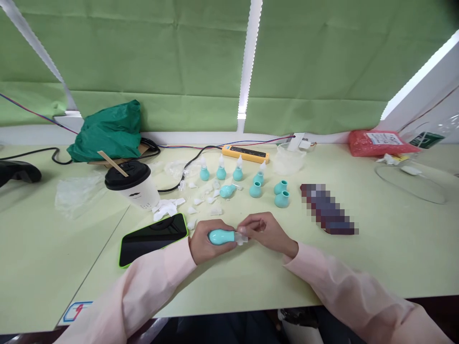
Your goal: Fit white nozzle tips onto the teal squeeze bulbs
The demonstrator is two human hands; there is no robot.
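Note:
My left hand (202, 243) is wrapped round a turquoise rubber bulb (220, 237), which lies sideways with its neck to the right. A clear plastic fitting (241, 240) sits at the mouth of that neck. With thumb and fingertips, my right hand (268, 233) pinches the fitting's outer end. Beyond my hands, several bulbs with clear pointed tips stand in a row, one a bulb (221, 173) near the middle. Other bulbs stand with open mouths, such as a bulb (281, 198) to the right. One bulb (226, 191) lies on its side among small loose clear tips (198, 201).
A phone in a green case (154, 239) lies by my left forearm, behind it a lidded paper cup (138, 191) with a wooden stick. A pixelated dark object (328, 210) lies to the right. Farther back are a yellow power strip (245, 154), green bag (107, 131) and red package (375, 143).

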